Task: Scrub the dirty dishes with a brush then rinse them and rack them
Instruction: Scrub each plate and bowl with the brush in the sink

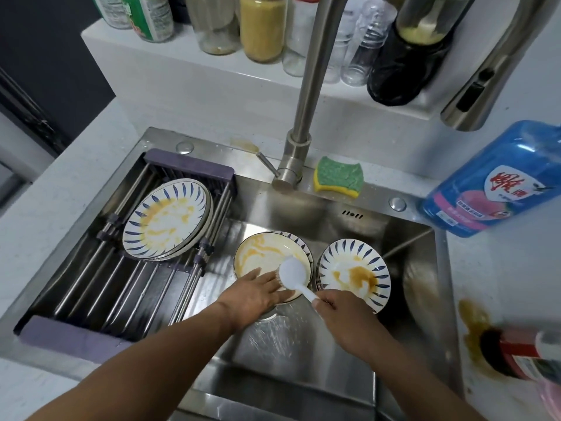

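Note:
A white dish brush (293, 273) lies head-down on a dirty plate (264, 256) smeared with yellow sauce in the sink. My right hand (341, 311) grips the brush's handle. My left hand (258, 293) lies flat with straight fingers on the near rim of that plate. A second stained blue-striped plate (353, 271) stands just to the right in the sink. A stack of stained blue-striped plates (167, 220) rests on the rack (127, 287) over the sink's left half.
The steel sink (303, 354) has a tall faucet (299, 141) at the back, with a green-and-yellow sponge (338, 177) beside it. A blue detergent bottle (491, 183) stands at right. A tipped red bottle (522, 354) and brown spill lie on the right counter. Jars line the back shelf.

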The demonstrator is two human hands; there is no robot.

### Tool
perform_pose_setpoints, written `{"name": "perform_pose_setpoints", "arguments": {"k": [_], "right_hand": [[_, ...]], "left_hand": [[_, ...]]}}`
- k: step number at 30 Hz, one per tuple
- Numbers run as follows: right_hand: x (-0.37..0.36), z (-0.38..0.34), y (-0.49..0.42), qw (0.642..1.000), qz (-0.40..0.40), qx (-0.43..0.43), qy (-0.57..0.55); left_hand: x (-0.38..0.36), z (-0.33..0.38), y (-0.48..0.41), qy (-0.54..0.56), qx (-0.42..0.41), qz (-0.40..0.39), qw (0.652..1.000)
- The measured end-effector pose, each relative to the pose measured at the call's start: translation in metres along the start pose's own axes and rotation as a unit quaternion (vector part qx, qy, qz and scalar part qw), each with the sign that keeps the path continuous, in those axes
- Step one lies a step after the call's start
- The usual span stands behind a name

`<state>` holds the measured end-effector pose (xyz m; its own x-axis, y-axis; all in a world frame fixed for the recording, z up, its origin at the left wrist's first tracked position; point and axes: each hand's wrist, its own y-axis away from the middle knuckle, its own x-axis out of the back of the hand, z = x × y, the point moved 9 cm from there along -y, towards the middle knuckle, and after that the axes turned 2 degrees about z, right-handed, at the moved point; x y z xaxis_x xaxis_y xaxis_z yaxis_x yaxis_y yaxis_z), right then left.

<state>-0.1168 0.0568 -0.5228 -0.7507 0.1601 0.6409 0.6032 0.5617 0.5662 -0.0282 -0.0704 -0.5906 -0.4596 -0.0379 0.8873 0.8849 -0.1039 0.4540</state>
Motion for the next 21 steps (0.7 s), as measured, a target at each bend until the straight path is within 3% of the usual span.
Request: {"name": "perform_pose_setpoints", "arguments": {"k": [8, 21], "right_hand": [[-0.004, 0.011, -0.005, 1.0, 0.002, -0.013, -0.017], [-0.012, 0.016, -0.01, 1.0, 0.015, -0.011, -0.024]], "left_hand": [[-0.03, 0.0, -0.014, 0.034, 0.012, -0.046, 0.998], [-0.057, -0.005, -0.029, 0.031, 0.046, -0.028, 0.998]]}}
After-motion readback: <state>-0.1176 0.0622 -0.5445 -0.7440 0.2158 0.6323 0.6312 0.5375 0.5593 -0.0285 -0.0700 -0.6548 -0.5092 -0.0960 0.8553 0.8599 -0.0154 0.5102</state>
